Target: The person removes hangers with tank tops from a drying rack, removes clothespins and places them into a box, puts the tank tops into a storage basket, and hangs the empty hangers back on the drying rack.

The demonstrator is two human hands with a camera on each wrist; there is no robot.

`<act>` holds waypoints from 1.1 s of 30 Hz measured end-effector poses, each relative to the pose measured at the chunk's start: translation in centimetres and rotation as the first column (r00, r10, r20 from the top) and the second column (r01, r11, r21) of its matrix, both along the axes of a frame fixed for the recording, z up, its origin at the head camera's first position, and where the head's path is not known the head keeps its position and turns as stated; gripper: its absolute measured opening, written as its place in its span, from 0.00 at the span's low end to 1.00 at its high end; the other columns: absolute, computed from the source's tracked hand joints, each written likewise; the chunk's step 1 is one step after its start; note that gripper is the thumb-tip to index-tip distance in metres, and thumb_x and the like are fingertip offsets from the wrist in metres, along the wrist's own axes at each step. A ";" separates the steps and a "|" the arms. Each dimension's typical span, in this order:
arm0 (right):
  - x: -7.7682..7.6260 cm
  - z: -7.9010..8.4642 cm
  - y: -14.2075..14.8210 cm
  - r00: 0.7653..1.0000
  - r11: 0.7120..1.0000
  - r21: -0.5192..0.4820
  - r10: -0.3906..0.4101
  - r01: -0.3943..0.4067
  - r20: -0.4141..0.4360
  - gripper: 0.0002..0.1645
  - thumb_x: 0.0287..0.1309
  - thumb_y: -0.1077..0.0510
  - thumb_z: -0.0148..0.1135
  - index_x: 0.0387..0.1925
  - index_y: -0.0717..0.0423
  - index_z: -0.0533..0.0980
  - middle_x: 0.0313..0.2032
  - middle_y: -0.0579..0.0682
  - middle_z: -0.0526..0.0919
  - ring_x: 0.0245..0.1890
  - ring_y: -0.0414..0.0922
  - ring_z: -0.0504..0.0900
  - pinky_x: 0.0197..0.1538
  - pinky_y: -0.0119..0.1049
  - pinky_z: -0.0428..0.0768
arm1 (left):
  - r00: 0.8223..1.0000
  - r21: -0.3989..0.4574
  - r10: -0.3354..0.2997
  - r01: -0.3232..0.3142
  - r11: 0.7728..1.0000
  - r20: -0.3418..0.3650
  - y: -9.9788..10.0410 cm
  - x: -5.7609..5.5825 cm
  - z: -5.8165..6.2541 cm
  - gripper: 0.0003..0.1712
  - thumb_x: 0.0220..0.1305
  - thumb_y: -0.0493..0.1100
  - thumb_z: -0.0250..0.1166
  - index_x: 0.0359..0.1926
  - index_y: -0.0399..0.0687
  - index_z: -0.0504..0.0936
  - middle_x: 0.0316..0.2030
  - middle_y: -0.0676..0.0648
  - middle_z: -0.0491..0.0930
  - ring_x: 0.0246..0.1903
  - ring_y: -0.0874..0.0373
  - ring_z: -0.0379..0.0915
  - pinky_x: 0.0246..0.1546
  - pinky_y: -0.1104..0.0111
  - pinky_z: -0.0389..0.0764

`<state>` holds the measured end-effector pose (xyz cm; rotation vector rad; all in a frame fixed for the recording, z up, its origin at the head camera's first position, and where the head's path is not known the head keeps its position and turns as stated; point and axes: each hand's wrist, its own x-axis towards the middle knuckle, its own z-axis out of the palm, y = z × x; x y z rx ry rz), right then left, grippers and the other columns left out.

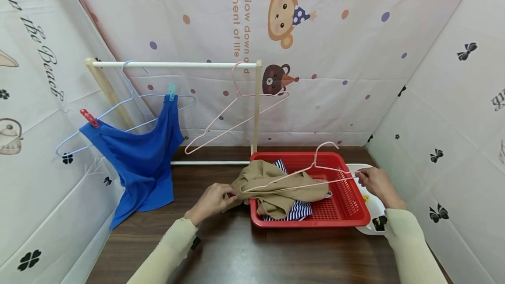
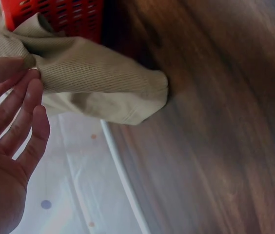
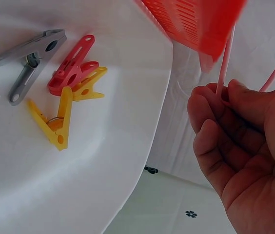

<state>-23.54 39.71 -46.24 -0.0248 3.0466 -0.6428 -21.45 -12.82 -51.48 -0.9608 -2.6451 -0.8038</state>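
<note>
My right hand (image 1: 376,183) pinches one end of a pink clothes hanger (image 1: 314,164) between thumb and fingers, also seen in the right wrist view. The hanger's other end reaches into a khaki ribbed garment (image 1: 272,176), with its hook pointing up. At the garment's left edge, my left hand (image 1: 216,197) pinches the fabric with thumb and fingertips. The garment lies bunched over the left part of a red basket (image 1: 307,224), and part hangs past its rim. Under it shows a navy-and-white striped cloth (image 1: 300,210).
A blue garment (image 1: 138,161) hangs from a blue hanger by a red clip (image 1: 89,118) and a teal clip (image 1: 172,92). A bare pink hanger (image 1: 236,95) hangs from the rack's white rod (image 1: 177,64). The white tray (image 3: 127,122) holds several clothespins (image 3: 71,73).
</note>
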 end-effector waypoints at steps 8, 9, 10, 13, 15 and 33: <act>0.1 -0.2 0.0 1.000 1.000 -0.005 -0.005 0.005 0.004 0.15 0.71 0.60 0.52 0.42 0.67 0.81 0.28 0.56 0.82 0.27 0.45 0.74 0.28 0.36 0.72 | 1.000 -0.029 0.016 -0.016 0.999 0.017 1.3 -0.4 -1.0 0.03 0.60 0.42 0.70 0.32 0.49 0.86 0.29 0.55 0.85 0.29 0.61 0.80 0.33 0.71 0.78; 0.1 -0.3 -0.1 1.000 1.000 -0.002 -0.003 0.003 0.000 0.15 0.71 0.60 0.52 0.41 0.66 0.81 0.28 0.56 0.82 0.27 0.45 0.74 0.27 0.36 0.72 | 1.000 -0.023 0.013 -0.013 1.000 0.008 1.4 -0.5 -1.2 0.02 0.59 0.41 0.70 0.30 0.49 0.86 0.28 0.55 0.85 0.28 0.61 0.79 0.31 0.71 0.77; 0.1 -0.2 -0.2 1.000 1.000 -0.001 -0.004 0.004 -0.001 0.15 0.71 0.60 0.52 0.41 0.66 0.81 0.28 0.56 0.82 0.27 0.45 0.74 0.27 0.36 0.72 | 1.000 -0.016 0.011 -0.011 1.000 -0.002 1.6 -0.5 -1.3 0.03 0.58 0.40 0.70 0.28 0.49 0.84 0.26 0.55 0.83 0.26 0.61 0.78 0.30 0.71 0.76; 0.2 -0.2 -0.3 1.000 1.000 -0.004 -0.014 0.014 0.003 0.15 0.71 0.61 0.52 0.45 0.68 0.81 0.30 0.57 0.82 0.28 0.46 0.76 0.28 0.35 0.75 | 0.999 0.016 0.006 -0.006 1.000 -0.037 1.9 -0.5 -1.5 0.08 0.54 0.39 0.72 0.23 0.51 0.81 0.22 0.56 0.80 0.22 0.64 0.73 0.26 0.73 0.73; 0.2 -0.3 -0.4 1.000 1.000 -0.008 -0.026 0.026 0.010 0.16 0.70 0.61 0.52 0.48 0.69 0.80 0.32 0.58 0.83 0.30 0.47 0.78 0.29 0.35 0.77 | 0.999 0.044 0.000 0.001 0.999 -0.038 2.1 -0.6 -1.6 0.10 0.52 0.38 0.72 0.22 0.52 0.79 0.21 0.57 0.78 0.20 0.67 0.71 0.24 0.76 0.71; 0.3 -0.3 -0.7 1.000 1.000 0.013 -0.023 0.023 0.012 0.16 0.71 0.59 0.53 0.46 0.68 0.81 0.32 0.58 0.84 0.31 0.47 0.79 0.30 0.35 0.75 | 0.999 0.108 0.035 -0.034 0.994 -0.006 2.4 0.2 2.0 0.17 0.59 0.43 0.64 0.50 0.50 0.80 0.41 0.54 0.78 0.39 0.62 0.74 0.40 0.67 0.78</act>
